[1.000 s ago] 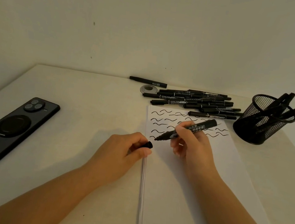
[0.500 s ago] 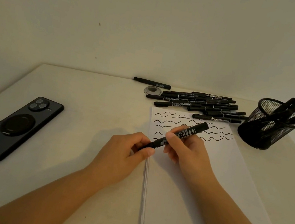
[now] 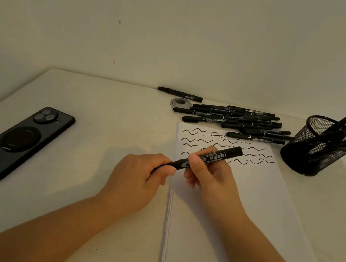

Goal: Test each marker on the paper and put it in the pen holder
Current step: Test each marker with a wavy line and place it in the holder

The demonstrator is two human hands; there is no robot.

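Note:
A thick black marker (image 3: 215, 156) is held over the left edge of the white paper (image 3: 234, 206). My right hand (image 3: 212, 176) grips its barrel. My left hand (image 3: 141, 175) pinches its cap end, and the cap sits on the tip. Black wavy test lines cover the top of the paper. A pile of several thin black markers (image 3: 236, 119) lies behind the paper, with one more marker (image 3: 180, 94) apart at the back. The black mesh pen holder (image 3: 320, 149) stands to the right, holding several markers.
A black phone (image 3: 17, 142) lies face down at the left of the pale table (image 3: 102, 121). A small round grey disc (image 3: 180, 103) sits by the marker pile. A wall closes off the table's far edge.
The marker's bare tip was over the paper and the cap sat apart in my left hand. The two have come together, and the cap now covers the tip.

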